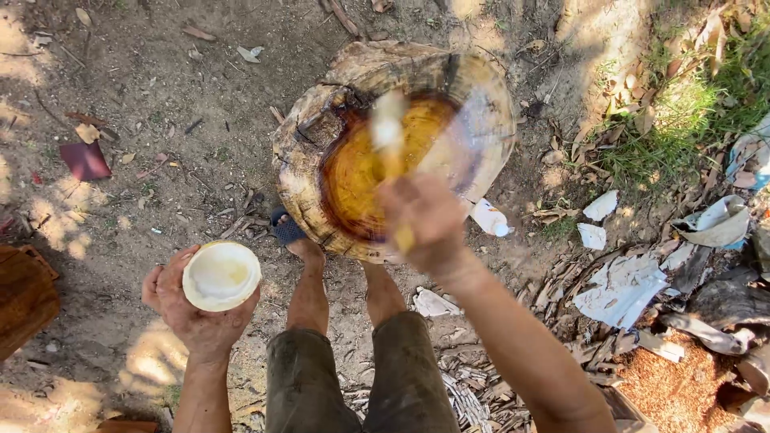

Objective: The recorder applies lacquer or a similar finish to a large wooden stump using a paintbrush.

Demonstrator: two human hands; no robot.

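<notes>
The left hand (196, 309) cups a small round white plastic container (221, 276) from below, its fingers curled around the rim and base so the open mouth faces up; a pale creamy liquid shows inside. The right hand (425, 220) reaches forward over a large, rough-edged slice of tree trunk (385, 152) with a glossy amber-brown centre, and its fingers are closed around the yellow handle of a paintbrush (391, 144), whose light bristle end is blurred above the amber patch. The wood slice stands on bare dirt ground (160, 104), just in front of the person's legs in dark shorts (353, 377), with one foot in a dark sandal (286, 230) at its lower edge. Broken white and grey scraps of debris (626, 289) and dry leaves lie to the right, and grass (690, 112) grows at the far right.
</notes>
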